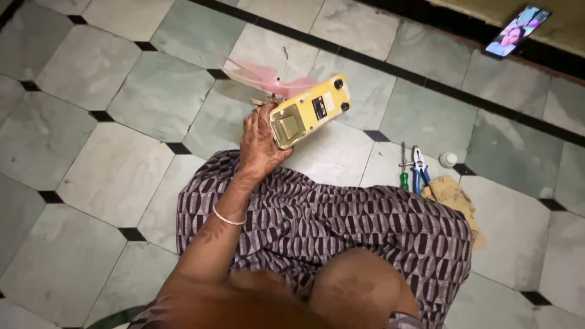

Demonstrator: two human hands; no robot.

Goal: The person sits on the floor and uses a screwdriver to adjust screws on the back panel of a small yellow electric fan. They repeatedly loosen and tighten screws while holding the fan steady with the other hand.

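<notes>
My left hand (259,143) grips the lower end of a yellow hand-held fan body (311,111), which lies tilted just above the floor tiles. Its flat back faces up, showing a square recessed panel, a dark label and two black knobs at the far end. Translucent pink blades (259,76) stick out behind it. A thin white bangle sits on my left wrist. My lap is covered by a purple and black patterned cloth (341,225). A bare arm or knee shows at the bottom centre, but my right hand is out of sight.
To the right on the pale green tiled floor lie a green-handled screwdriver (403,172), blue-handled pliers (419,167), a small white bottle (448,159) and a tan cloth (454,198). A phone (517,30) with a lit screen leans against the far wall.
</notes>
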